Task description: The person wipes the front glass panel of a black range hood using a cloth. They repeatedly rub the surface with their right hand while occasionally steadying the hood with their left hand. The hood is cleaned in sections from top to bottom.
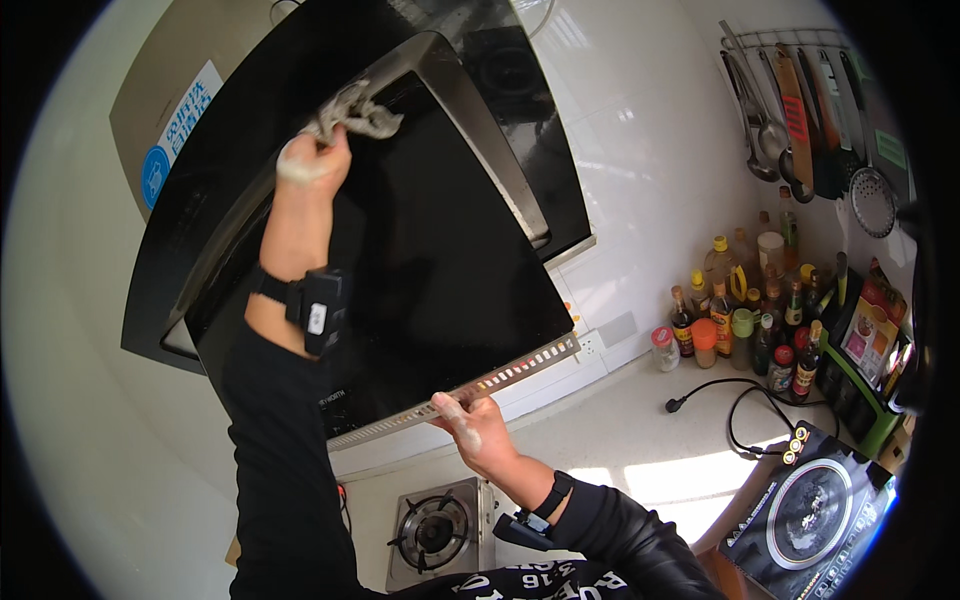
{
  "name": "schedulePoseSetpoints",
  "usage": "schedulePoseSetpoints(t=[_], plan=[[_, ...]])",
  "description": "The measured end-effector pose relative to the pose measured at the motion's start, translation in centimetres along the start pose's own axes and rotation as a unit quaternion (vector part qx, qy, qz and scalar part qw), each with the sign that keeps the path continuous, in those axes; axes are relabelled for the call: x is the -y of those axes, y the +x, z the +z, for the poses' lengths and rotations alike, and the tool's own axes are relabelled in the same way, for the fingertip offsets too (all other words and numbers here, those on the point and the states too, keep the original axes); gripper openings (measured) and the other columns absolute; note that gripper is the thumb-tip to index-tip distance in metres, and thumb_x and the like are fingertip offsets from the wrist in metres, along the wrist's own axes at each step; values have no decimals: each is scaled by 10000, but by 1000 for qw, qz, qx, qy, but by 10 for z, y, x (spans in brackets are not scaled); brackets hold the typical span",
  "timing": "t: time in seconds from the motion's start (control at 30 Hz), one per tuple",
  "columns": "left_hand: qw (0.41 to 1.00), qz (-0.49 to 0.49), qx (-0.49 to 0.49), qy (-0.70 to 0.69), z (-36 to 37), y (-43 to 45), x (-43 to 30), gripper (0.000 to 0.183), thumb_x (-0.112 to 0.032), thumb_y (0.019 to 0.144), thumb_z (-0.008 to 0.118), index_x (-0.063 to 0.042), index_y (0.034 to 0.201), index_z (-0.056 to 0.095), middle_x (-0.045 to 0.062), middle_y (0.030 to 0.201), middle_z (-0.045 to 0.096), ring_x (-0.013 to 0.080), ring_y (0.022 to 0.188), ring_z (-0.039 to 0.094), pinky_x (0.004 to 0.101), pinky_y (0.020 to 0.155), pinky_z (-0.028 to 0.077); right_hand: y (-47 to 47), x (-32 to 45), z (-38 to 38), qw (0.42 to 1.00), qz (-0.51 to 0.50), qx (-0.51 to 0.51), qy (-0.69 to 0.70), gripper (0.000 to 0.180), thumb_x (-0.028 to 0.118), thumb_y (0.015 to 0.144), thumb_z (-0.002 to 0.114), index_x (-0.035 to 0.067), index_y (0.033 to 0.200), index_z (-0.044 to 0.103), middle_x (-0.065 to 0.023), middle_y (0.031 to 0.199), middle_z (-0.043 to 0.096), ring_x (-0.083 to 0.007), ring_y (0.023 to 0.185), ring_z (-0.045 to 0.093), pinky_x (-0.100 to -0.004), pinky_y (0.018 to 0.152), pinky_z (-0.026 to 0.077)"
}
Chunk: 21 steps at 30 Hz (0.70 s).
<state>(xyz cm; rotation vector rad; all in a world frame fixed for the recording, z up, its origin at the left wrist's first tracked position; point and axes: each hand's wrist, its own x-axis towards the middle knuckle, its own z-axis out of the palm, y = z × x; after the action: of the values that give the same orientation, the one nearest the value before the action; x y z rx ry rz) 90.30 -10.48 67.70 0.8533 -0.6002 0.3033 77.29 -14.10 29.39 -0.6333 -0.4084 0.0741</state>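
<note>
A black range hood (pixel 517 82) fills the upper middle of the view, its dark front panel (pixel 442 247) tilted out from the body. My left hand (pixel 313 159) grips a crumpled grey cloth (pixel 360 112) against the metal frame (pixel 420 56) near the panel's top edge. At the panel's lower edge runs a slotted metal strip (pixel 525 366). My right hand (pixel 476 433) pinches that strip, thumb on the near face and fingers mostly hidden beneath. Pale residue coats parts of both hands.
Below stands a gas burner (pixel 435 525). An induction cooktop (pixel 810 514) and its black cord (pixel 731 397) lie on the counter (pixel 600 427) at right. Several sauce bottles (pixel 720 315) crowd the corner. Ladles and a skimmer (pixel 872 199) hang from a wall rack (pixel 795 34).
</note>
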Motion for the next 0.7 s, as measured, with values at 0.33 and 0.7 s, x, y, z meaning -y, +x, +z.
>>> schedulePoseSetpoints(t=[0.33, 0.7], plan=[[1000, 11, -9, -12, 85, -10, 71, 426, -186, 992, 240, 11, 1290, 472, 108, 1412, 445, 259, 1216, 499, 436, 1049, 391, 1, -6, 5, 1000, -2, -2, -18, 274, 163, 913, 631, -88, 932, 523, -105, 866, 576, -166, 804, 601, -327, 761, 561], [988, 8, 106, 110, 92, -40, 63, 421, -173, 997, 356, 87, 1320, 423, 147, 1376, 480, 262, 1262, 453, 394, 1090, 352, -2, -3, 8, 999, -15, -4, 29, 254, 180, 908, 643, -60, 916, 557, -77, 835, 589, -144, 782, 597, -311, 756, 546]])
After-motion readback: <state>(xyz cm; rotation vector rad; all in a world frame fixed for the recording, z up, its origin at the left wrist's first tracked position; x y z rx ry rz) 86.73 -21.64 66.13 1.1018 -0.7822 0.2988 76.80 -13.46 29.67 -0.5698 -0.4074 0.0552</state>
